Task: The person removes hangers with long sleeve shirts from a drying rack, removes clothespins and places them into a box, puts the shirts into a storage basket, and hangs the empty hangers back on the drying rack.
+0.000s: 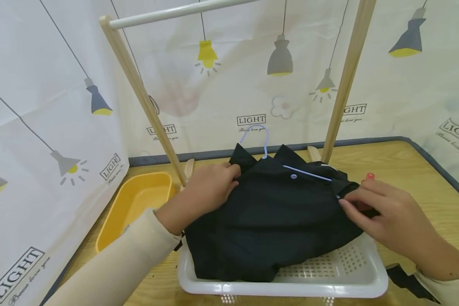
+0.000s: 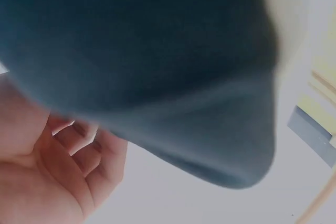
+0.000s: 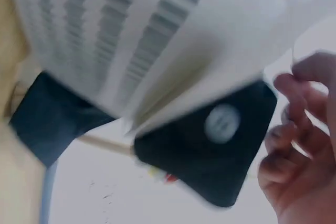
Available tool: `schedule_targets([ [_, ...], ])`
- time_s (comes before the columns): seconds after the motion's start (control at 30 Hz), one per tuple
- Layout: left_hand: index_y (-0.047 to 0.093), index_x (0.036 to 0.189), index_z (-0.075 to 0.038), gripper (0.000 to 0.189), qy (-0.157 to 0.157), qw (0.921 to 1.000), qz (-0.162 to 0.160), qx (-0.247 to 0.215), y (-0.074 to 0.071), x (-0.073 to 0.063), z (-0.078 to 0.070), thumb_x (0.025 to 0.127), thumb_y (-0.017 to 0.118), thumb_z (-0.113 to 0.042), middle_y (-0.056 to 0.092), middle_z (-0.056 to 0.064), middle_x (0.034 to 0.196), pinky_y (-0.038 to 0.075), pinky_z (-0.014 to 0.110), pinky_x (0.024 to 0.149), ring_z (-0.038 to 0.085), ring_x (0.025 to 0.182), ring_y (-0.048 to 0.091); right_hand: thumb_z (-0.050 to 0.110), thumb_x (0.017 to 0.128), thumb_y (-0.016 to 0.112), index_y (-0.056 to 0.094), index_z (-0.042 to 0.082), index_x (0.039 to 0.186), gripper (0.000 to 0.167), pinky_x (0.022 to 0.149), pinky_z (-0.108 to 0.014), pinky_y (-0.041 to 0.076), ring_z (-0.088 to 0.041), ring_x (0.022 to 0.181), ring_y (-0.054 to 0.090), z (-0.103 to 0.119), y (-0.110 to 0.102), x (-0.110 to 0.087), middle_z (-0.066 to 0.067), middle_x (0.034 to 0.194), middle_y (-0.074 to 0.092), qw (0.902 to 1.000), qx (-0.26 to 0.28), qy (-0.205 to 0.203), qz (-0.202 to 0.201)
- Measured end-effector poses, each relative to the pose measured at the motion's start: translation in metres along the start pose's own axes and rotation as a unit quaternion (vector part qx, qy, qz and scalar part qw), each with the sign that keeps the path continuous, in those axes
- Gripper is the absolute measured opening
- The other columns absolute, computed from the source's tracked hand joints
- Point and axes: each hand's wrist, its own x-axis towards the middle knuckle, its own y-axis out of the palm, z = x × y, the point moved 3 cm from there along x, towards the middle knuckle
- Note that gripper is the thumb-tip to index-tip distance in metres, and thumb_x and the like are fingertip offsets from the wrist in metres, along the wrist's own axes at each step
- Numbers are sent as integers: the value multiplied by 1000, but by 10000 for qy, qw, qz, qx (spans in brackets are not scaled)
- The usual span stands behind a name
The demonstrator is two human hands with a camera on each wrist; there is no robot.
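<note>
A black collared shirt (image 1: 267, 221) with pale buttons lies over a white slotted basket (image 1: 287, 290). A light-blue hanger (image 1: 307, 173) is inside it, its hook rising between the collar points and part of its right arm exposed. At the collar's left side, my left hand (image 1: 212, 185) grips the cloth with curled fingers. My right hand (image 1: 390, 212) pinches the shirt's edge between thumb and fingers, near the right end of the hanger. Dark cloth fills much of the left wrist view and hides the left fingertips. A buttoned corner of the shirt (image 3: 220, 156) shows in the right wrist view.
Behind the basket stands a rack with wooden posts (image 1: 137, 89) and a white top rod (image 1: 176, 14). A yellow tray (image 1: 145, 202) sits to the left on the wooden table (image 1: 417, 170). Just beyond my right hand is a small red object (image 1: 370, 176). Printed cloth walls surround the table.
</note>
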Motion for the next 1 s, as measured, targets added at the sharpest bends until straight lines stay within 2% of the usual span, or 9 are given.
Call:
schedule_targets([
  [0.13,67,104,-18,11,-30,9996,-242,-106,0,-7,7,98,65,-27,68,0,90,50,33,59,16,73,65,34,95,64,66,10,72,33,53,-13,31,2,60,38,-20,-4,-16,7,64,51,9957,-83,875,-294],
  [0.23,67,104,-18,11,-71,9991,-409,-91,-3,-11,10,97,66,-26,68,0,89,50,34,57,16,72,65,11,83,68,63,9,70,14,53,-14,32,4,61,37,-30,-2,-26,4,64,51,9912,-94,1227,-478],
  [0.37,66,106,-17,12,-237,9985,-424,-240,-7,-16,11,98,65,-26,68,0,90,51,33,59,16,73,64,5,78,67,59,10,68,14,50,-15,26,6,57,33,-40,4,-33,4,61,45,9825,-178,1783,-512],
  [0.47,65,109,-17,14,-367,9977,-362,-435,-9,-19,11,99,63,-27,67,0,92,52,33,63,15,75,63,5,82,67,57,10,72,15,49,-18,24,4,54,32,-47,8,-39,3,61,44,9698,-164,2424,-228],
  [0.6,65,110,-18,15,-521,9962,-415,-559,-11,-24,11,99,63,-28,69,-1,95,53,34,65,14,78,63,13,90,64,59,7,90,8,51,-22,27,0,58,37,-54,12,-43,-3,69,50,9503,-210,3074,444],
  [0.7,65,110,-19,16,-636,9953,-430,-584,-10,-27,12,99,63,-29,70,-1,97,54,34,67,14,79,63,18,95,60,61,5,103,15,53,-23,30,0,62,39,-57,15,-43,-5,75,56,9438,-112,3164,951],
  [0.77,65,110,-19,16,-650,9953,-373,-607,-8,-28,12,99,63,-30,70,-1,98,54,33,67,14,79,63,17,96,59,63,6,103,14,53,-24,31,-1,61,41,-56,17,-43,-4,73,56,9449,101,3085,1090],
  [0.83,65,110,-18,15,-619,9954,-353,-638,-6,-30,11,99,62,-29,70,-1,98,54,32,67,14,79,64,14,96,61,65,7,100,9,51,-23,30,-1,60,41,-53,19,-42,0,69,53,9492,335,2943,1061],
  [1.0,65,108,-17,13,-510,9958,-469,-604,-3,-33,9,99,63,-27,71,0,98,55,34,66,15,79,66,7,92,66,65,7,95,3,51,-21,30,-3,61,42,-42,19,-38,6,69,49,9603,730,2615,647],
])
